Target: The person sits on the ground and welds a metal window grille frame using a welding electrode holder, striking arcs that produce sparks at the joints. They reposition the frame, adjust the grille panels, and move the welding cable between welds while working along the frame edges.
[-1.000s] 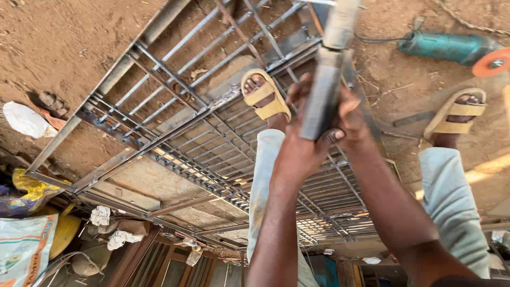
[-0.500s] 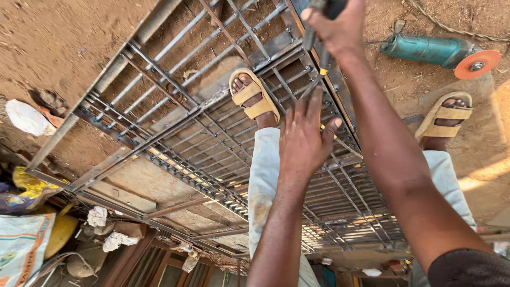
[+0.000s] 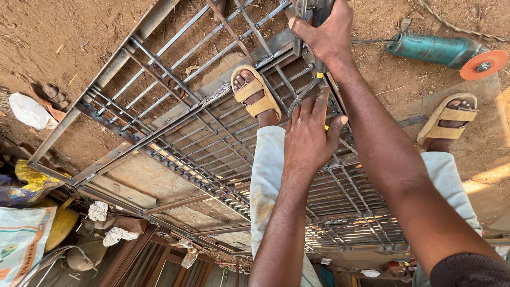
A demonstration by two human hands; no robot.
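A metal grille frame (image 3: 175, 133) of grey bars is lying flat on the brown dirt ground (image 3: 48, 42), filling most of the head view and running from the upper middle down toward the lower right. The person is standing over it — one sandalled foot (image 3: 256, 93) is resting on the bars near the middle, the other sandalled foot (image 3: 449, 121) is planted on the dirt beside the frame's right edge.

The right hand (image 3: 325, 33) is reaching to the top of the view and is wrapping closed around a dark tool handle (image 3: 314, 10) held above the bars; the top of the handle is running out of view. The left hand (image 3: 309, 135) is hovering flat and open, fingers (image 3: 319, 103) spread, just below the right hand and over the grille, gripping nothing; whether it is touching the bars underneath cannot be told.

A teal angle grinder (image 3: 435, 50) with an orange disc (image 3: 483, 65) is lying on the dirt to the right of the frame, well apart from both hands. A white cloth (image 3: 29, 110) is lying on the ground at the left — near it, a yellow sack (image 3: 34, 178) is sitting by the frame's lower left corner.
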